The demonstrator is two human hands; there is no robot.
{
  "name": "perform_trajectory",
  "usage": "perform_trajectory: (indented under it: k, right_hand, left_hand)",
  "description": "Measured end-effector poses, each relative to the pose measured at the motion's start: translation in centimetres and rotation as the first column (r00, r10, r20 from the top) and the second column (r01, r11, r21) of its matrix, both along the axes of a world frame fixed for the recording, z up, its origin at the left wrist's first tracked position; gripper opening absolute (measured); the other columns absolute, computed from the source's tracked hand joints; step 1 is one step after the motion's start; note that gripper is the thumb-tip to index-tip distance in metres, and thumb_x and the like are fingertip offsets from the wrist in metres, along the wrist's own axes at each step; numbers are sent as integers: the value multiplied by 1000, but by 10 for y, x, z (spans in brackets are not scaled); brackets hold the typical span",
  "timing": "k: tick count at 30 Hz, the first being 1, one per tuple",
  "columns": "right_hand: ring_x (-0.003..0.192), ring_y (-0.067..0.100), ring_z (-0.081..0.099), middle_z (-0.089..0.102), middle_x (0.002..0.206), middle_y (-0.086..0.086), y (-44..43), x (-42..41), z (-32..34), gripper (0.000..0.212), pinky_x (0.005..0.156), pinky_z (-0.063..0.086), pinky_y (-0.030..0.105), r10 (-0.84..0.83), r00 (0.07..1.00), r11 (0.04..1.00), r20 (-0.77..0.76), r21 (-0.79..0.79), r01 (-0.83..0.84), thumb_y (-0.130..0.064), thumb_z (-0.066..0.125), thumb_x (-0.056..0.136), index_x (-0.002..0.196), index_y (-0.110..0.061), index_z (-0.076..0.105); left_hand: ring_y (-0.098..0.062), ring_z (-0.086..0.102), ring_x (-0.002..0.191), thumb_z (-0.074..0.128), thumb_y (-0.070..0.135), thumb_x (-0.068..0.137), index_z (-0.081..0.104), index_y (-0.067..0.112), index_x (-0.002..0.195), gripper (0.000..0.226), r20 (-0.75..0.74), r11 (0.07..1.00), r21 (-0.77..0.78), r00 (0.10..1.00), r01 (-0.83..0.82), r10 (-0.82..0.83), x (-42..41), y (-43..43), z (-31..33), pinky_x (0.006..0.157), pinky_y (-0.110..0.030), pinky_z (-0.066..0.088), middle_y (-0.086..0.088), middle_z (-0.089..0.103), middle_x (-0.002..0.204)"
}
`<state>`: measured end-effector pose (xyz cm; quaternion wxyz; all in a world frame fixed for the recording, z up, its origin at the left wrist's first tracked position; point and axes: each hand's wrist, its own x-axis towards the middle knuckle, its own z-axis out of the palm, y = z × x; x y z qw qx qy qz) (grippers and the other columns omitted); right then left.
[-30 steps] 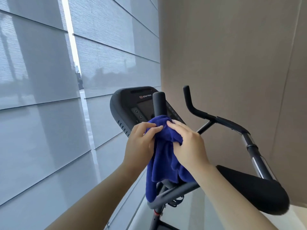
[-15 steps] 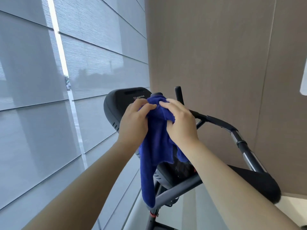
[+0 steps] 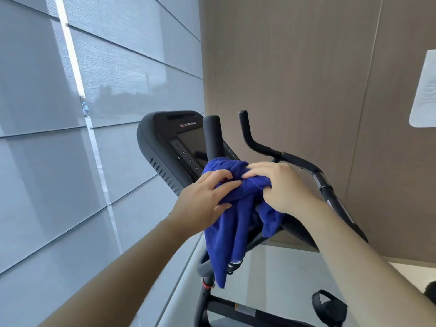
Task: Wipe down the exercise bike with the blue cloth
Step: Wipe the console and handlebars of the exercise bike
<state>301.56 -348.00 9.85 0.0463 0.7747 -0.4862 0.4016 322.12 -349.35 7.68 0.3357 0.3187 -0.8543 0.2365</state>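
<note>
The blue cloth (image 3: pixel 232 215) is wrapped around the lower part of the exercise bike's near upright handlebar grip (image 3: pixel 212 138), and its loose end hangs down over the frame. My left hand (image 3: pixel 205 197) clamps the cloth from the left. My right hand (image 3: pixel 280 185) clamps it from the right, fingertips meeting the left hand's on top. Behind the grip sits the bike's dark console (image 3: pixel 169 142) with a screen and buttons. A second handlebar (image 3: pixel 257 145) curves off to the right.
Grey window blinds (image 3: pixel 70 138) fill the left, close behind the console. A beige wall panel (image 3: pixel 295 79) stands behind the bike, with a white sheet (image 3: pixel 424 90) on it at right. A black pedal (image 3: pixel 328 305) and the frame tube (image 3: pixel 226 308) lie below.
Both hands slid the cloth up to the top of the grip, then back down to its base, baring the grip's upper part. The camera has tilted lower, showing the pedal.
</note>
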Motion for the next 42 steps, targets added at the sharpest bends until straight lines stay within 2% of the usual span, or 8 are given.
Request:
perform_trajectory:
  k: [3, 5, 9, 14, 20, 28, 35, 42]
  right_hand:
    - [98, 16, 60, 67, 110, -6, 4, -10, -4, 58, 77, 41, 18, -23, 999, 991, -44, 129, 28, 7, 46, 70, 110, -31, 64]
    - [93, 18, 62, 68, 104, -3, 9, -13, -20, 56, 73, 44, 22, -23, 1000, 983, -15, 184, 25, 4, 45, 74, 115, -31, 60]
    - [99, 23, 61, 66, 110, 2, 20, -19, -38, 48, 86, 51, 36, -31, 997, 996, 64, 81, 26, 4, 47, 77, 117, -20, 60]
    - [88, 25, 61, 65, 100, 6, 33, -38, -40, 34, 78, 53, 38, -42, 997, 998, 59, 55, 39, 2, 49, 75, 103, -12, 64]
    - [87, 22, 62, 69, 98, 0, 57, -107, -43, 42, 74, 50, 29, -97, 993, 991, 64, 103, 90, 4, 49, 67, 96, -18, 69]
    - [106, 22, 59, 63, 119, 6, 72, -183, -75, 42, 93, 48, 31, 58, 992, 975, 112, 208, -80, 3, 54, 79, 118, -10, 62]
    - [108, 19, 58, 62, 122, 4, 66, -213, -95, 37, 90, 45, 20, 134, 976, 964, 172, 207, -169, -4, 56, 86, 122, -13, 59]
    - [107, 22, 59, 65, 116, 6, 34, -233, -108, 35, 90, 46, 25, 122, 969, 986, 216, 88, -143, 1, 58, 83, 115, -13, 65]
  left_hand:
    - [-18, 48, 126, 75, 36, 73, 44, 21, 138, 73, 229, 999, -16, 972, -47, 49, -6, -5, 2, 101, -31, 42, 3, 46, 142]
    - [-15, 33, 137, 64, 39, 82, 28, 22, 145, 74, 270, 997, 51, 962, -57, 41, -16, -6, -3, 111, -27, 24, 8, 34, 150]
    - [-13, 36, 133, 53, 42, 89, 36, 25, 141, 57, 136, 982, 190, 990, -6, -20, -32, -4, -8, 105, -23, 26, 10, 46, 141]
    - [-17, 49, 123, 56, 39, 89, 49, 21, 134, 49, 99, 982, 189, 995, 14, -34, -61, 12, -12, 92, -12, 24, 6, 59, 129]
    - [-14, 45, 123, 42, 45, 94, 34, 28, 142, 52, 112, 951, 309, 993, -7, -29, -128, 41, -31, 93, -18, 26, 10, 54, 133]
    - [-15, 36, 133, 30, 42, 97, 32, 17, 143, 52, 240, 920, 336, 963, -203, 125, -211, 62, -42, 108, -29, 22, 3, 42, 145]
    - [-15, 36, 132, 29, 42, 97, 37, 17, 139, 49, 264, 869, 343, 924, -357, 276, -247, 72, -49, 106, -31, 26, 3, 42, 144]
    - [-19, 40, 127, 27, 44, 97, 36, 16, 136, 50, 257, 809, 371, 887, -456, 383, -281, 69, -57, 104, -36, 31, 1, 46, 139]
